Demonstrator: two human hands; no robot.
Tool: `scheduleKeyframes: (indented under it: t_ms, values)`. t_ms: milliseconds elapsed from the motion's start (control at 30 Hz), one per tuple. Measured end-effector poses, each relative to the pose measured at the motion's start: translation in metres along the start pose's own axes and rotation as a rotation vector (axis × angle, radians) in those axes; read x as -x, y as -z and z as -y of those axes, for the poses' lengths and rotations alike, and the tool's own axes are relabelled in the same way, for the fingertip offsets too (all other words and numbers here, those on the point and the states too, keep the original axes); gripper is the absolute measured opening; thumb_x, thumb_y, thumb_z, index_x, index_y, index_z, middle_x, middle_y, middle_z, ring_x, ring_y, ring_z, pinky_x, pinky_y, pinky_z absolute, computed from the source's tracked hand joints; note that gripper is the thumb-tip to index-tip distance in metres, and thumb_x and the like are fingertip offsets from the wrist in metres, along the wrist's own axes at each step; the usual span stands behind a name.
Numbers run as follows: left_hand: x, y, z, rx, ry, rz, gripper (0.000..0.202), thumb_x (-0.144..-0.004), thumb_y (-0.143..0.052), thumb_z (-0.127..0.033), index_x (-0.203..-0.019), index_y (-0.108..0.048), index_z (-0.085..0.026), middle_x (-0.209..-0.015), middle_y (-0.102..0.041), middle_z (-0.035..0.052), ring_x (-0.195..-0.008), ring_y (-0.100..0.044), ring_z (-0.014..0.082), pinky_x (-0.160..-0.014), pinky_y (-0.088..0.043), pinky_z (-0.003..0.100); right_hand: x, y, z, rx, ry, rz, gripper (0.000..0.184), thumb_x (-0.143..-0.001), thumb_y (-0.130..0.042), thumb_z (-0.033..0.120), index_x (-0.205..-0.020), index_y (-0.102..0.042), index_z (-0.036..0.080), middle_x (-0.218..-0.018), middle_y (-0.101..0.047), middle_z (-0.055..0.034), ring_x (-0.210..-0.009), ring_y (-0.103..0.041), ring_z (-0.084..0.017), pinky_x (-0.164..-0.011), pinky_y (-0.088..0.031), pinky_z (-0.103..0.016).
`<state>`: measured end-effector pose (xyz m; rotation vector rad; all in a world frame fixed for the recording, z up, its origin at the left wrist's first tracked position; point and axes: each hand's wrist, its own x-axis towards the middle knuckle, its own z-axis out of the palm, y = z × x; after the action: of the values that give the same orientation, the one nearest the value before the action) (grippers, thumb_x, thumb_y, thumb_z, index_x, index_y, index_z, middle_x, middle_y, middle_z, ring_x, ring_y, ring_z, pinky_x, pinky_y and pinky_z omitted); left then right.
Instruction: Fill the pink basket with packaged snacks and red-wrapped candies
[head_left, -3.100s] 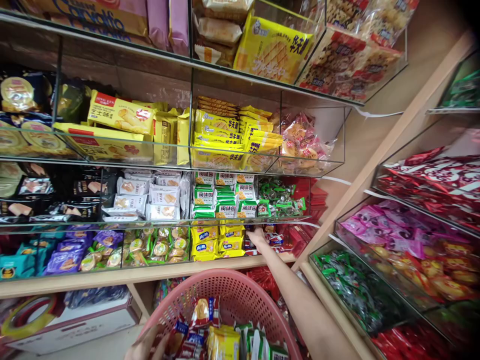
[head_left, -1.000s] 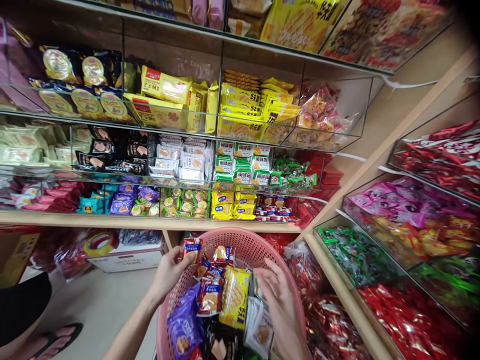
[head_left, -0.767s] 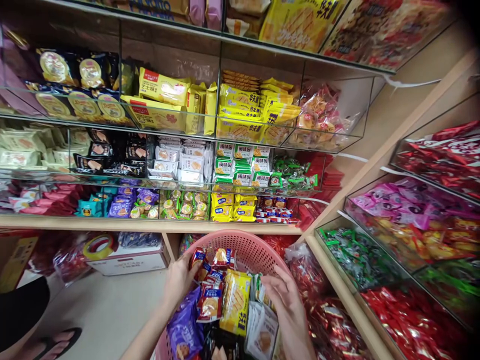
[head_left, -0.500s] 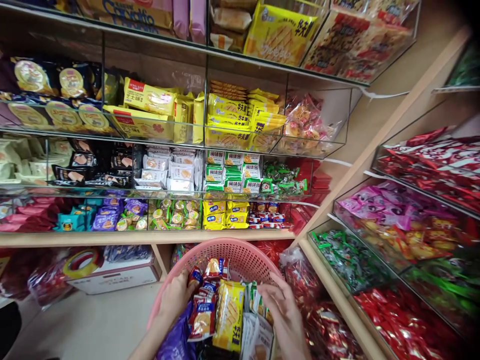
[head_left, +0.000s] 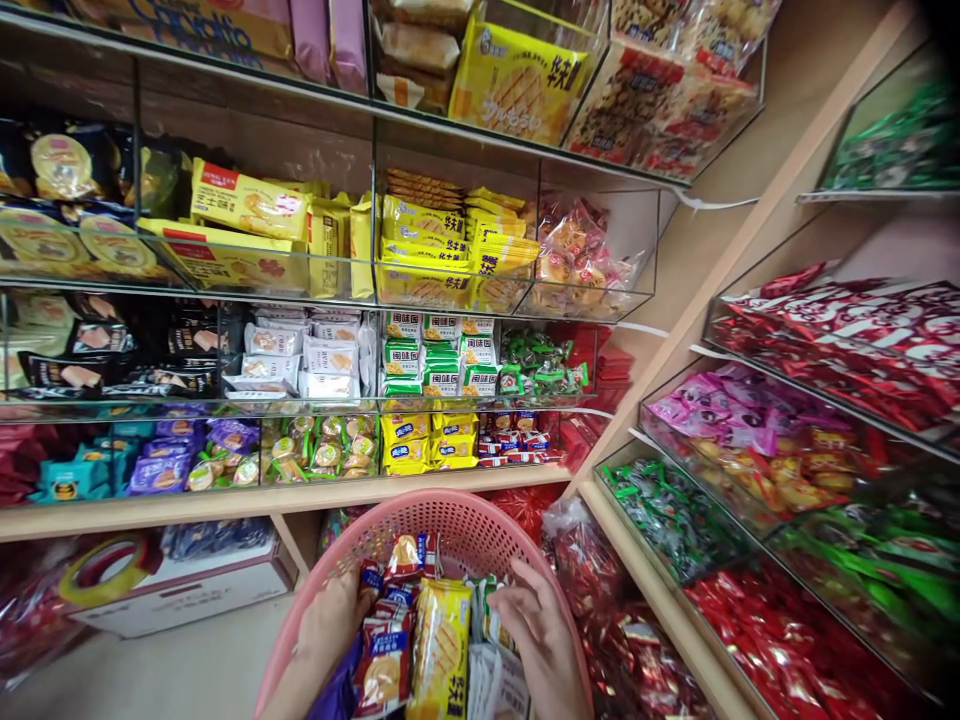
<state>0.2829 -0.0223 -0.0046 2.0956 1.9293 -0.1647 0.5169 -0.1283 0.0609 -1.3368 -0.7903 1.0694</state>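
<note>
Down at the bottom of your view, both your hands are inside the pink basket (head_left: 457, 505), which sits just below the wooden shelf (head_left: 225, 498). Your left hand (head_left: 330, 630) lies along the basket's left side with its fingertips on a red packet (head_left: 373, 578); whether it grips the packet cannot be told. Your right hand (head_left: 536, 640) rests half-spread and holds nothing, lying over the white packets (head_left: 484, 690) just right of the yellow packet (head_left: 439, 650).
</note>
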Motion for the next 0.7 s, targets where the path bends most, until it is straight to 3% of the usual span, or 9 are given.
scheduleKeyframes:
  t_ms: [167, 300, 567, 700]
  values:
    - [0.001, 0.006, -0.001, -0.093, -0.012, -0.009, 0.025, -0.086, -0.038, -0.027, -0.098, -0.054, -0.011, -0.097, -0.065, 0.0151, -0.093, -0.063, 0.0265, -0.07, -0.046, 0.032, -0.007, 0.002, -0.001, -0.015, 0.002, -0.015, 0.054, -0.073, -0.063, 0.046, -0.115, -0.044, 0.019, -0.085, -0.066, -0.0046, -0.09, -0.062, -0.021, -0.087, -0.045, -0.034]
    - [-0.002, 0.006, 0.004, -0.041, -0.025, -0.013, 0.022, -0.086, -0.035, -0.019, -0.096, -0.053, -0.011, -0.095, -0.065, 0.0143, -0.09, -0.064, 0.0237, -0.068, -0.046, 0.03, -0.015, 0.008, -0.005, -0.017, 0.015, -0.027, 0.052, -0.074, -0.062, 0.046, -0.116, -0.043, 0.02, -0.087, -0.066, -0.0044, -0.091, -0.061, -0.02, -0.088, -0.044, -0.033]
    - [-0.018, -0.008, 0.009, -0.009, -0.083, -0.016, 0.02, -0.086, -0.035, -0.018, -0.094, -0.053, -0.015, -0.095, -0.066, 0.0117, -0.088, -0.064, 0.0213, -0.065, -0.043, 0.026, -0.035, 0.019, -0.003, 0.052, 0.042, -0.057, 0.052, -0.073, -0.06, 0.05, -0.112, -0.046, 0.019, -0.085, -0.067, -0.0062, -0.088, -0.063, -0.022, -0.085, -0.046, -0.035]
    - [-0.021, -0.014, 0.015, 0.033, -0.085, -0.013, 0.017, -0.086, -0.036, -0.016, -0.087, -0.053, -0.015, -0.089, -0.067, 0.0103, -0.086, -0.064, 0.019, -0.067, -0.042, 0.025, -0.059, 0.026, 0.007, 0.096, 0.133, -0.053, 0.046, -0.075, -0.059, 0.046, -0.111, -0.048, 0.019, -0.084, -0.067, -0.0057, -0.087, -0.063, -0.021, -0.083, -0.046, -0.035]
